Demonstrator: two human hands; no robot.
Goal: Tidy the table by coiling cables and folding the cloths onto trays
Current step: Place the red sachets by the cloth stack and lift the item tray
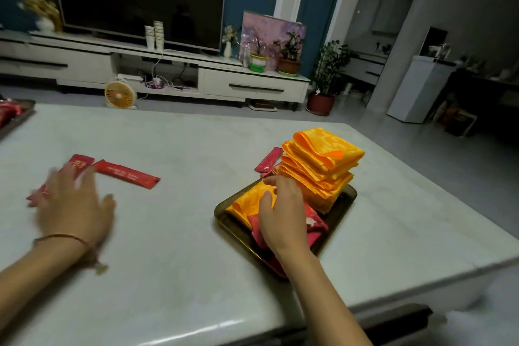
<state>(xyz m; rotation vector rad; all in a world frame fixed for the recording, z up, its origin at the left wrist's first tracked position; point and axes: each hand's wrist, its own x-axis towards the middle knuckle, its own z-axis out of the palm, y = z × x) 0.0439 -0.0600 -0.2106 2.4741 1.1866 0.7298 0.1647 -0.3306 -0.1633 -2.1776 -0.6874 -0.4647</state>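
A dark tray [346, 196] sits right of centre on the white table. A tall stack of folded orange cloths [320, 166] stands on its far side. A single folded orange cloth [250, 202] lies on its near left part, beside red packets [316, 223]. My right hand [283, 213] rests on that cloth and the packets, fingers bent down; whether it grips anything I cannot tell. My left hand [74, 202] hovers blurred over the table at left with fingers spread, holding nothing, just in front of a red packet [80, 163] and a long red sachet [126, 174].
Another red sachet [268, 159] lies behind the tray. A second tray [19, 118] with red items sits at the table's far left edge. The table's right edge [449, 270] is close to the tray. Beyond stand a TV cabinet and plants.
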